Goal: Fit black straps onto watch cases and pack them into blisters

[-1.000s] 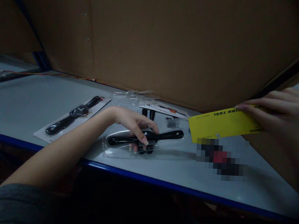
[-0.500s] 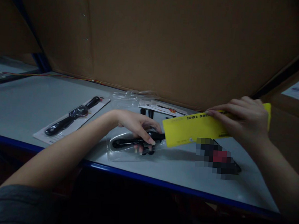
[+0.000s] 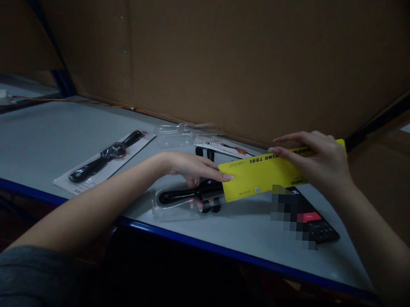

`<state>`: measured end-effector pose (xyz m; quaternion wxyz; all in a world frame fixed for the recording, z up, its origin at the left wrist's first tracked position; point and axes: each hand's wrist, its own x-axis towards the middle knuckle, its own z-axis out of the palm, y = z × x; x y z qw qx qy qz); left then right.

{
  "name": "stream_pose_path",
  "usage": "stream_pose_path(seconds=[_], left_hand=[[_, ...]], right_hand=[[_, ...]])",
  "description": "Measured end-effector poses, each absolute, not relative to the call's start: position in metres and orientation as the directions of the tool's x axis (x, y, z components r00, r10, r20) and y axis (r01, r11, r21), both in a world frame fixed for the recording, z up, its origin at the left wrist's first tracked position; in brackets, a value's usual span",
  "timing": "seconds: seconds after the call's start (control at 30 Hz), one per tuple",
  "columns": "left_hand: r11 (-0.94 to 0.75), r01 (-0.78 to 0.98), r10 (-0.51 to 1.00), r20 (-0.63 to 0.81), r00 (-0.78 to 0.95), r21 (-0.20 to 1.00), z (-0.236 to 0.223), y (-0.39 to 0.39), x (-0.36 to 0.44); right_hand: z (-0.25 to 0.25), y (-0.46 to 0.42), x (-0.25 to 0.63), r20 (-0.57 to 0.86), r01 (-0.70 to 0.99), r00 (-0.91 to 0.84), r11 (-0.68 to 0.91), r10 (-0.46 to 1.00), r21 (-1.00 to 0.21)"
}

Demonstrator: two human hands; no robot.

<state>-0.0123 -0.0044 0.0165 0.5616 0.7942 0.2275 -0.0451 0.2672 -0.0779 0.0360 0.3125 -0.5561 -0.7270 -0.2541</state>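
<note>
Yellow card (image 3: 259,177) over black-handled tool (image 3: 185,196) (clear blister tray (image 3: 163,213) beneath)

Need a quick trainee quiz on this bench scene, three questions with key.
1. Which hand holds the yellow card?
2. True or false: a hand is holding the black-handled tool on the white backing card.
3. Fill in the blank: the front edge of the grey table is trimmed in ____.

Key:
1. The right hand
2. False
3. Blue
</note>
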Motion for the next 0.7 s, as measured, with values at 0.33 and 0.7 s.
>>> stream_pose_path(seconds=[0.33,0.7], left_hand=[[-0.056,0.365,0.073,-0.361,0.930,0.929,0.018,-0.010,-0.011],[-0.040,0.332,0.093,-0.327,0.940,0.942,0.009,-0.011,-0.006]], right_hand=[[0.033,-0.072,0.272,0.649,0.885,-0.044,0.331,0.759,-0.327],[0.036,-0.068,0.271,0.578,0.900,-0.124,0.336,0.807,-0.277]])
